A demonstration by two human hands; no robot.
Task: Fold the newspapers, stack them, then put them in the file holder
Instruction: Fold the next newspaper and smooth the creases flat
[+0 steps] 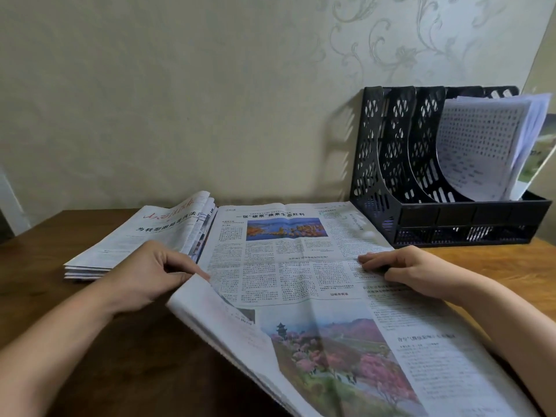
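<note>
You are holding a big open newspaper (301,281) that is lying across the brown table (126,371), right in front of you. Your left hand (150,272) is pinching the paper's left edge, with the thumb and fingers curled around the fold, and that side is lifting up a little. Your right hand (400,270) is gripping the right edge, with its fingers curled on top of the page. A stack of folded newspapers (144,236) is sitting just beside the open one, on the left, touching its far corner. The black file holder (421,182) is standing at the back right, against the wall (180,100). Some white papers (481,145) are already leaning in its slot on the right. The open newspaper's far right corner is lying very near the holder's front.
</note>
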